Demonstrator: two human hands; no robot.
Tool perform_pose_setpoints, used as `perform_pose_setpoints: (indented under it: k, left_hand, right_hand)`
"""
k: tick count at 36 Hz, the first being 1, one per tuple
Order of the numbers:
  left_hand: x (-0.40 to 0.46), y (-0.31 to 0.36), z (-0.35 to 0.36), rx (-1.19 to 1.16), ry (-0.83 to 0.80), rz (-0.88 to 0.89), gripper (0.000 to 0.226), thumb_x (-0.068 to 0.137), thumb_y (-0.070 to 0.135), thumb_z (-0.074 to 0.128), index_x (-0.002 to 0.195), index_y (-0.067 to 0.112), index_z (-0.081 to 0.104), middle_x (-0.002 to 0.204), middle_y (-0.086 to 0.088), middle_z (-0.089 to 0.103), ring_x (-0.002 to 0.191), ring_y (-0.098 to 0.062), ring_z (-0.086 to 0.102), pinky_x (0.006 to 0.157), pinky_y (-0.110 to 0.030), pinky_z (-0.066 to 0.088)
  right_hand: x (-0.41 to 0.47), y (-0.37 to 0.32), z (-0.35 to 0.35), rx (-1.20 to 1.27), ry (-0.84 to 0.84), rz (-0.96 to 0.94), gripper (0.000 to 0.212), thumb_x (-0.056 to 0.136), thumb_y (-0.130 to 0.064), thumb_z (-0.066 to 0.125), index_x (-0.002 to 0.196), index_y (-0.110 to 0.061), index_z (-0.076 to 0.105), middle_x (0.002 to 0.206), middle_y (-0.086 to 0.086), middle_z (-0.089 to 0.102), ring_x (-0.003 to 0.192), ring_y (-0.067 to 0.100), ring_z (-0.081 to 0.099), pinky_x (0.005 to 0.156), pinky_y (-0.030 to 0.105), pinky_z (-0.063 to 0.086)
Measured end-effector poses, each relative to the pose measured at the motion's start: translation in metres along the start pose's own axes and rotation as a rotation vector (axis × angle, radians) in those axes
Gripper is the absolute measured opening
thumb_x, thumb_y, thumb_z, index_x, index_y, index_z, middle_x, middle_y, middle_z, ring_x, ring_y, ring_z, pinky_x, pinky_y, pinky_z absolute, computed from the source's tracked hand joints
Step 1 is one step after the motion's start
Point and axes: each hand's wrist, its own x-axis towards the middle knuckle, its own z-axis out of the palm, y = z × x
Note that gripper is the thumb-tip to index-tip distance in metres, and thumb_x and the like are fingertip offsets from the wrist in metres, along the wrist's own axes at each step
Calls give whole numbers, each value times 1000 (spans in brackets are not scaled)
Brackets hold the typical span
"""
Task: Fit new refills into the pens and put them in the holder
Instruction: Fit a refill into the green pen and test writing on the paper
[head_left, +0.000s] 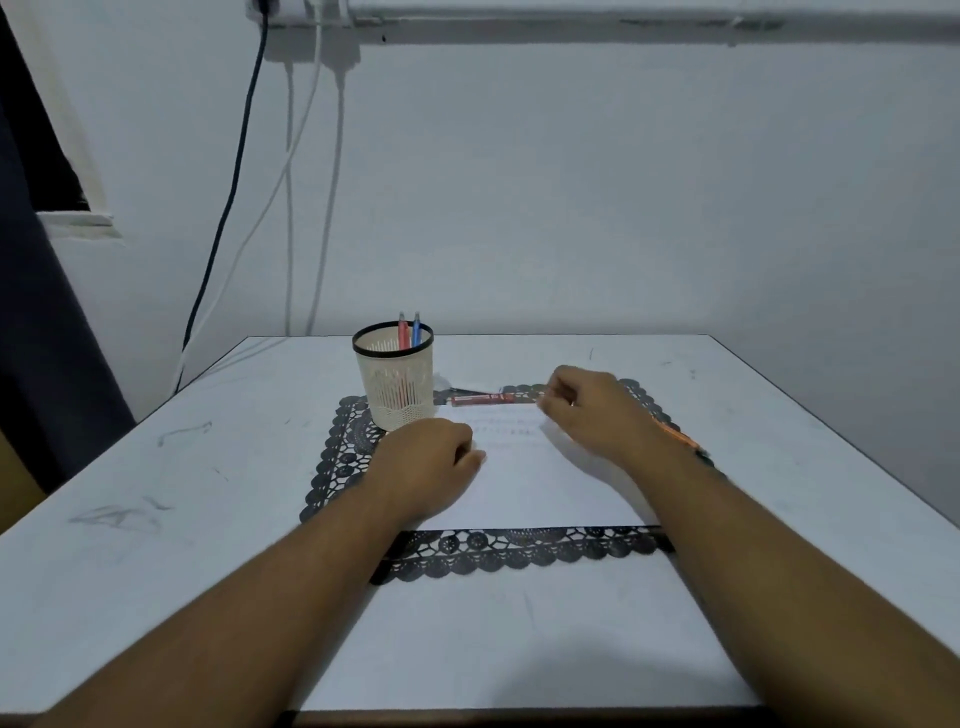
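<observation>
Right hand (587, 410) seemingly pinches slim red pen (485, 399); left hand (431, 462) curled, empty.

Two bare forearms reach in from the bottom edge, with no sleeves showing. The left hand (423, 465) and the right hand (592, 410) wear no gloves. A small pale glint on one right finger may be a ring; motion blur hides finer detail.
</observation>
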Motion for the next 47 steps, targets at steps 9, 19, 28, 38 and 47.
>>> perform_pose_setpoints:
  k: [9,19,28,38,47]
  left_hand:
    - [0,1,1,8,-8,17,36,101,46,47,72,24,49,72,8,55,67,-8,51,56,-31,38]
    - [0,1,0,-26,-19,10,36,100,44,49,71,22,49,71,5,56,67,-10,52,55,-32,35]
    - [2,2,-3,-118,139,55,10,95,38,59,89,32,54,91,17,53,86,-8,51,69,-32,46]
    - [5,2,0,-27,109,200,17,93,41,62,104,33,72,102,15,65,102,-10,55,89,-39,48]
    - [8,-12,-1,-128,47,75,6,92,32,67,95,32,73,89,19,63,88,-3,56,79,-35,54]
  right_hand:
    - [6,46,-37,-163,11,321,13,89,-31,74,82,-22,67,91,-6,68,89,18,64,80,36,53]
    - [3,35,-25,-308,-36,340,27,87,-30,70,67,-21,54,73,-2,58,75,23,57,58,30,34]
    - [-8,-6,-5,-175,-124,19,13,90,-28,68,78,-22,65,81,-5,68,78,20,63,65,35,47]
    - [-17,-28,33,-234,-192,-238,11,94,-42,67,94,-31,68,92,-9,63,84,12,58,74,36,51]
    - [-13,0,4,28,-283,-41,7,92,-19,73,92,-26,76,78,-13,67,61,-5,52,57,13,38]
